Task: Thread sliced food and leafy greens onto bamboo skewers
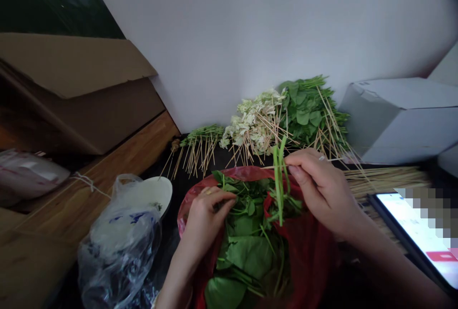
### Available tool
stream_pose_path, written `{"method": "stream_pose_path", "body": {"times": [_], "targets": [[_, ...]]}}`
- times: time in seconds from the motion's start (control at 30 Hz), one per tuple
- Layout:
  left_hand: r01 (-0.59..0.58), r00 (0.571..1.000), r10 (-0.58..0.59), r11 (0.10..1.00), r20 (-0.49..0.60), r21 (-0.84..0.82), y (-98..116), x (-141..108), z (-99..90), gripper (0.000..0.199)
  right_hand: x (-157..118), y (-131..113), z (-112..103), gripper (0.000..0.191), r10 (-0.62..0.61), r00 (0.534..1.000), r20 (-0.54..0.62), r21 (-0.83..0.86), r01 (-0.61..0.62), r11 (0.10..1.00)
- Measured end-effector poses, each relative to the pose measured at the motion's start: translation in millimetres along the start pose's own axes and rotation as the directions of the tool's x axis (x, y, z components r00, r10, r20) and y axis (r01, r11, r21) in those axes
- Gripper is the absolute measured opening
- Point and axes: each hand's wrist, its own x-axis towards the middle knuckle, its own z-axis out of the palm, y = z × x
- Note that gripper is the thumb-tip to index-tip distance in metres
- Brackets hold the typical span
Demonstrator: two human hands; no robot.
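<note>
My right hand [318,185] pinches a thin bamboo skewer [267,167] whose tip points left. A few green stems [279,180] are threaded across it just beyond my fingertips. Below lies an open red plastic bag [311,252] full of leafy greens [246,252]. Over the bag's left part, my left hand [207,213] has thumb and forefinger pressed together against the greens. What those fingers hold, if anything, is hidden. A bundle of loose bamboo skewers [386,178] lies to the right, behind my right wrist.
Along the wall are skewered green stems [203,135], skewered pale cauliflower-like florets [255,118] and skewered leafy greens [304,108]. A white box [400,123] and a lit phone [411,228] are right. Left stand a bowl [162,192], clear plastic bag [118,247] and cardboard box [89,113].
</note>
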Motion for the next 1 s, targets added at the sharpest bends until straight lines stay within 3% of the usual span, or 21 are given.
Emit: {"method": "stream_pose_path", "body": {"times": [0.07, 0.17, 0.27, 0.37, 0.43, 0.57, 0.67, 0.77, 0.87, 0.93, 1.0], "targets": [[-0.092, 0.992, 0.074, 0.979, 0.104, 0.18, -4, -1, 0.9, 0.018, 0, -1, 0, 0.017, -0.004, 1.0, -0.004, 0.013, 0.004, 1.0], [-0.175, 0.971, 0.09, 0.899, 0.222, 0.402, -8, -3, 4.3, 0.022, 0, -2, 4, 0.017, -0.015, 1.0, 0.019, 0.015, 0.015, 1.0], [-0.186, 0.973, 0.105, 0.882, 0.204, 0.434, -9, -3, 6.4, 0.019, 0, -2, 6, 0.017, -0.028, 0.999, 0.031, 0.007, 0.027, 1.0], [-0.079, 0.997, 0.08, 0.96, 0.007, 0.267, -3, -1, 5.1, 0.011, 1, -2, 5, 0.017, -0.031, 0.999, 0.03, 0.004, 0.031, 1.0], [0.042, 0.993, -0.033, 0.996, -0.113, 0.078, 2, 0, 2.9, 0.011, 0, -2, 5, 0.017, -0.035, 0.999, 0.028, 0.003, 0.035, 0.999], [0.207, 0.956, -0.261, 0.926, -0.138, -0.317, 10, -1, 0.9, 0.019, -1, -1, 7, 0.017, -0.034, 0.999, 0.036, 0.0, 0.034, 0.999], [0.201, 0.945, -0.295, 0.864, -0.14, -0.463, 9, -3, 3.3, 0.024, -1, -1, 8, 0.017, -0.036, 0.999, 0.029, 0.002, 0.036, 0.999], [0.171, 0.947, -0.278, 0.859, -0.161, -0.483, 6, -3, 6.5, 0.033, 0, -3, 8, 0.017, -0.05, 0.998, 0.029, -0.002, 0.05, 0.999], [0.126, 0.931, -0.273, 0.864, -0.244, -0.487, 6, -2, 7.5, 0.024, 0, -4, 8, 0.017, -0.055, 0.998, 0.035, -0.01, 0.055, 0.998], [0.109, 0.922, -0.283, 0.845, -0.265, -0.524, 6, -1, 7.1, 0.04, 0, -4, 8, 0.017, -0.049, 0.998, 0.043, -0.013, 0.05, 0.999], [0.122, 0.93, -0.297, 0.808, -0.219, -0.577, 7, 0, 7.0, 0.054, -1, -2, 10, 0.016, -0.054, 0.997, 0.053, -0.012, 0.055, 0.998]]}}
